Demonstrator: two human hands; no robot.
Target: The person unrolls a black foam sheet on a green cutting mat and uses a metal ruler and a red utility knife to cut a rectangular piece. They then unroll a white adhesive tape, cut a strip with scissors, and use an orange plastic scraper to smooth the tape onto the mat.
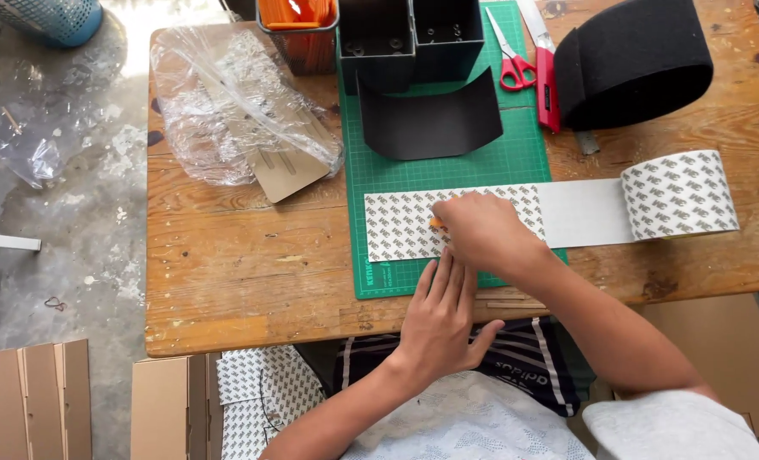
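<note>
Your right hand is down on the patterned sheet, fingers clenched around something orange — only a tip shows at nine o'clock of the knuckles, so I can't tell what tool it is. Your left hand lies flat at six o'clock of the right, fingers released and spread, palm pressing the sheet's near edge, I'd say to stop it sliding or curling. The sheet runs across the green cutting mat and out toward three o'clock, where it feeds off a wide roll; the mat looks placed to spare the wood beneath. At twelve o'clock a curved black strip rests on the mat, with red scissors and a red knife just beyond — kept within easy reach. A big black roll sits at one o'clock, crumpled plastic wrap at ten. The wooden desk is worn and stained; the concrete floor is patchy, with cardboard stacked at seven o'clock.
</note>
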